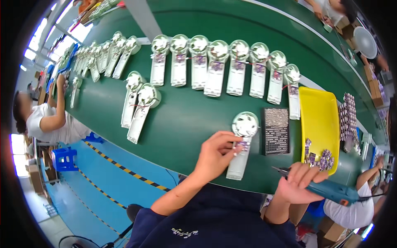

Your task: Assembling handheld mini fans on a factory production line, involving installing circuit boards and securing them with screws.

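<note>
An open white handheld fan (236,167) lies in front of me, its round clear head (245,125) pointing away. My left hand (215,156) reaches over its body from the left, thumb and fingertips pinched at a small purple circuit board (245,146) near the neck. My right hand (301,184) is wrapped round a teal electric screwdriver (335,191), the bit pointing left, apart from the fan. Beside the fan is a black tray (276,152) with rows of small metal parts, probably screws. Further right, a yellow tray (320,107) holds several purple boards (326,160).
A row of open fans (215,78) stretches across the far side of the green table (188,120). Two more fans (138,120) lie to the left, with a cluster (109,53) beyond. Bundled parts (348,118) sit right of the yellow tray. A co-worker (51,115) works at far left.
</note>
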Action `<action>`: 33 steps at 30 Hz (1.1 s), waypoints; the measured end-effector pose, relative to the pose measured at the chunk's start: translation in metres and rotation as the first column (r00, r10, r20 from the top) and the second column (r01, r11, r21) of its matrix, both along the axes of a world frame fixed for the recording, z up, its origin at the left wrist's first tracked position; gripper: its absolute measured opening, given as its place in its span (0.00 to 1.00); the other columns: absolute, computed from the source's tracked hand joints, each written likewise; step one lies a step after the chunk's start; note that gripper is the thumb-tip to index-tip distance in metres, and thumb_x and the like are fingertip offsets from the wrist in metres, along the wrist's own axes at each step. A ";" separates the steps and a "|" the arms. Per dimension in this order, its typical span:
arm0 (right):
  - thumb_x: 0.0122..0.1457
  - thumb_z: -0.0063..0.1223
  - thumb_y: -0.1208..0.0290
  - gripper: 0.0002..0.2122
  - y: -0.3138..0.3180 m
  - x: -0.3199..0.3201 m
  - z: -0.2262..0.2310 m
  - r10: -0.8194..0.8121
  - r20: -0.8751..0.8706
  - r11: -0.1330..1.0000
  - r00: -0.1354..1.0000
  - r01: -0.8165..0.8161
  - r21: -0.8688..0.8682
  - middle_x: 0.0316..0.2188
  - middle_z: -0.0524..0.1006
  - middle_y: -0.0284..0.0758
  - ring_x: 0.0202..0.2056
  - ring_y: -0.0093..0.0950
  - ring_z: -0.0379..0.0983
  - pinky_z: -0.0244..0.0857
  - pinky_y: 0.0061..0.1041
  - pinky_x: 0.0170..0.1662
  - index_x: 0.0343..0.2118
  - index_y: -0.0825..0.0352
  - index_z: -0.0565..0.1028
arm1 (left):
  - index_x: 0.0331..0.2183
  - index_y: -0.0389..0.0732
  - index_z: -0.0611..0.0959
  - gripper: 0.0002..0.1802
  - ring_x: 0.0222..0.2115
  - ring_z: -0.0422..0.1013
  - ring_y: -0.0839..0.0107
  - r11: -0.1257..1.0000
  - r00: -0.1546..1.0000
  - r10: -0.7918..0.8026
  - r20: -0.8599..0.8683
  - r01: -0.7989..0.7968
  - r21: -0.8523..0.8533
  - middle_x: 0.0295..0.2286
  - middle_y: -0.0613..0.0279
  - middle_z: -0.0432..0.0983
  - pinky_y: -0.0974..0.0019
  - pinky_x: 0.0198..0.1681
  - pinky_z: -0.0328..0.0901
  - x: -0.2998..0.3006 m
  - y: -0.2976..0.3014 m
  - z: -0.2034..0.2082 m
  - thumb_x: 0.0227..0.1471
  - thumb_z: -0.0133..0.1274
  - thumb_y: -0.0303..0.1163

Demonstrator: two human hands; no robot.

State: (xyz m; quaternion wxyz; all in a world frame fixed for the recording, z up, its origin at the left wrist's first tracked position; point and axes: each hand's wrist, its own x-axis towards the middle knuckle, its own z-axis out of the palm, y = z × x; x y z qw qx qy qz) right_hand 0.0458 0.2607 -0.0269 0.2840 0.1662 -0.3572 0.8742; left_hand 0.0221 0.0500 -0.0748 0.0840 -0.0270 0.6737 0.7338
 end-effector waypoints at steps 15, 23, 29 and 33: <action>0.65 0.28 0.33 0.30 0.040 0.030 -0.019 -0.047 0.699 0.993 0.714 0.106 -0.042 0.15 0.62 0.29 0.12 0.21 0.55 0.49 0.21 0.15 0.36 0.61 0.67 | 0.43 0.32 0.81 0.13 0.40 0.78 0.71 0.977 0.987 -0.163 -0.005 0.160 -0.138 0.41 0.56 0.80 0.71 0.43 0.73 -0.068 -0.016 -0.003 0.54 0.56 0.15; 0.68 0.26 0.38 0.28 0.041 0.013 -0.023 -0.029 0.666 0.999 0.746 0.003 0.041 0.16 0.62 0.28 0.12 0.19 0.54 0.51 0.18 0.15 0.37 0.63 0.67 | 0.50 0.36 0.79 0.21 0.43 0.77 0.69 0.934 0.977 -0.160 -0.140 0.104 -0.341 0.45 0.56 0.78 0.67 0.43 0.73 -0.054 -0.020 0.036 0.53 0.59 0.21; 0.65 0.29 0.34 0.30 0.059 0.030 -0.022 -0.004 0.674 0.996 0.739 0.063 -0.063 0.17 0.64 0.30 0.12 0.21 0.55 0.51 0.20 0.15 0.37 0.61 0.68 | 0.52 0.33 0.74 0.31 0.49 0.68 0.49 0.183 0.841 0.093 -0.533 -0.540 -0.821 0.46 0.45 0.73 0.53 0.54 0.61 -0.032 -0.112 0.044 0.47 0.66 0.31; 0.65 0.32 0.36 0.29 0.054 0.002 -0.017 0.042 0.711 0.999 0.702 -0.034 -0.026 0.17 0.65 0.33 0.12 0.23 0.60 0.53 0.22 0.15 0.40 0.63 0.69 | 0.56 0.39 0.74 0.30 0.33 0.71 0.64 0.140 0.897 0.240 -0.371 -0.411 -0.901 0.34 0.57 0.77 0.63 0.37 0.65 -0.004 -0.200 0.042 0.52 0.63 0.31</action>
